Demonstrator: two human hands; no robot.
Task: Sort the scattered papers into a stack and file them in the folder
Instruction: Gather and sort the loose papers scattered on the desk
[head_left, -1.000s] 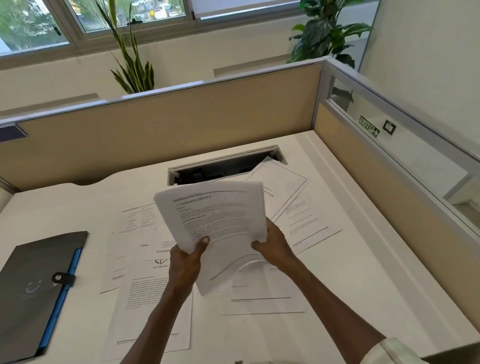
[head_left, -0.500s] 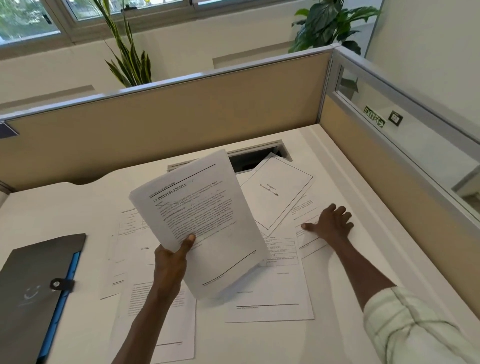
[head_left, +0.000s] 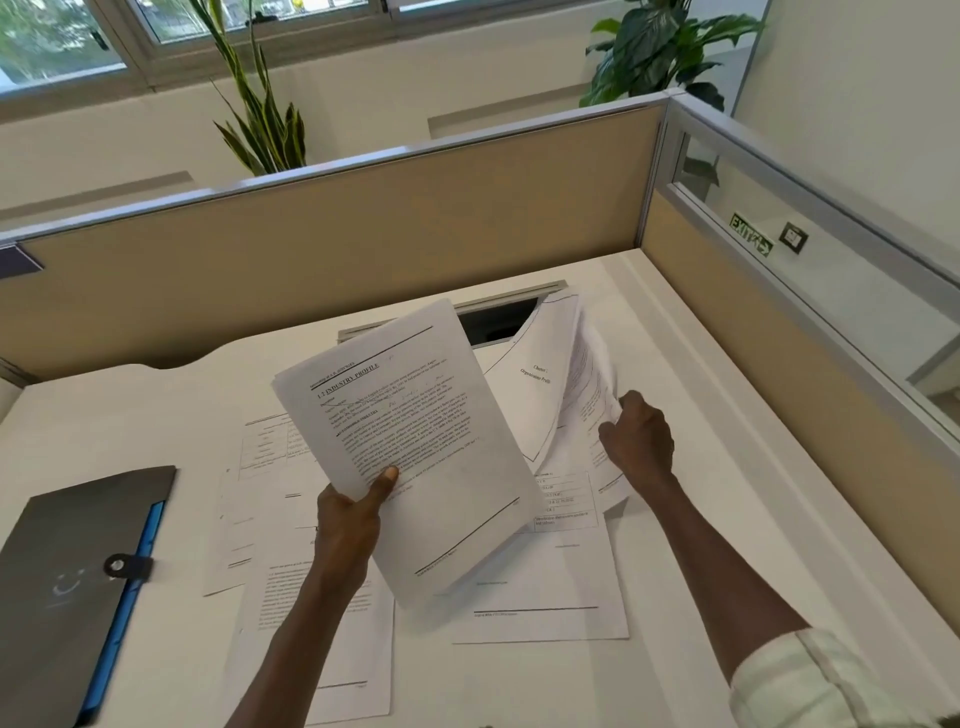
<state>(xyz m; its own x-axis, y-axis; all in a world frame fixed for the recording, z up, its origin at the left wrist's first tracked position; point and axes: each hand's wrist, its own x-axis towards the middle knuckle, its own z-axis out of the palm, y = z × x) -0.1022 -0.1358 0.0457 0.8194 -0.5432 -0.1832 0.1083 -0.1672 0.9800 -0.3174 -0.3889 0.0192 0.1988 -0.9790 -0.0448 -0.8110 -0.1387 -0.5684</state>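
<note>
1. White laminate is what I see underneath everything: the counter (head_left: 691, 467) runs to tan partition panels (head_left: 363, 249) along its back and right edges, with a bare strip down the right side.
2. A slot-shaped cable opening (head_left: 498, 319) sits at the back edge, partly covered by paper.
3. The grey folder (head_left: 67, 587) lies closed at the left edge of the counter, a blue spine showing and its snap tab fastened, well apart from the hands.
4. Loose sheets (head_left: 540, 597) overlap across the middle of the counter, some reaching toward the front edge.
5. My left hand (head_left: 348, 525) is raised above the counter, its thumb on the printed face and its fingers curled behind a gathered stack (head_left: 410, 452), gripping its lower left corner; the stack tilts to the right.
6. My right hand (head_left: 639, 441) is farther back and to the right, its fingers curled round the edge of a few sheets (head_left: 576, 374) lifted off the counter and bowed upward; one reads as a chapter title page.
7. Both forearms come in from the front edge; a rolled pale sleeve (head_left: 810, 680) shows at the right.
</note>
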